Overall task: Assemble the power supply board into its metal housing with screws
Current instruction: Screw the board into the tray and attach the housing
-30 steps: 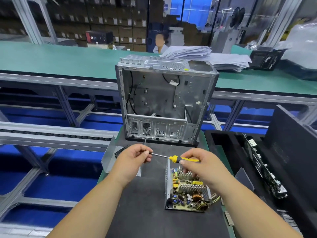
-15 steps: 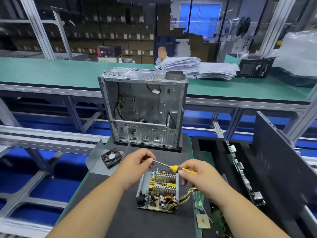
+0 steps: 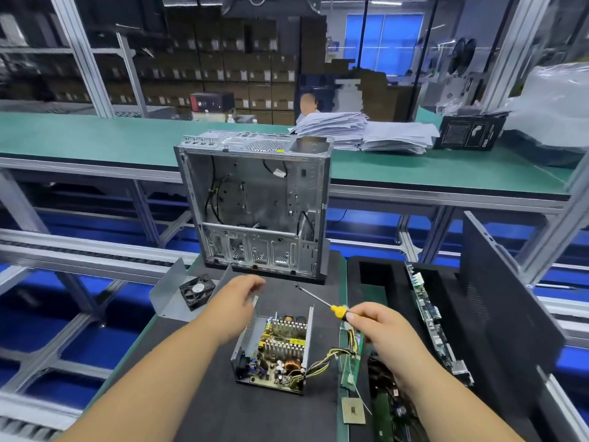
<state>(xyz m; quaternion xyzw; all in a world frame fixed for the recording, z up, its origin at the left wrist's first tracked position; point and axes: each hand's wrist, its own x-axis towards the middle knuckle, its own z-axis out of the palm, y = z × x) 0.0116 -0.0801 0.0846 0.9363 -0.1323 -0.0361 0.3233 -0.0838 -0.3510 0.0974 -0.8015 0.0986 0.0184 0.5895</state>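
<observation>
Nearest the camera, a square chip (image 3: 353,409) lies at the right edge of the black mat (image 3: 178,393). Just beyond it, the power supply board (image 3: 280,352) sits inside its open metal housing (image 3: 307,336) on the mat, with a bundle of yellow and black wires (image 3: 328,358) trailing out to the right.

The right hand (image 3: 382,330) hovers beside the housing's right wall, its fingers curled around the yellow handle of a screwdriver (image 3: 322,303), whose shaft points up and to the left over the mat. The left hand (image 3: 236,301) hangs above the housing's far left corner, holding nothing; its fingers look loosely bent, though motion blur hides the detail.

To the left, a small black fan (image 3: 197,290) rests on a bent metal plate (image 3: 165,298). On the right, a circuit board (image 3: 430,317) stands on edge in a black tray (image 3: 379,282). Farther off, an empty computer case (image 3: 255,205) stands upright on the mat, and behind it a pile of papers (image 3: 366,130) lies on a green bench (image 3: 95,135).
</observation>
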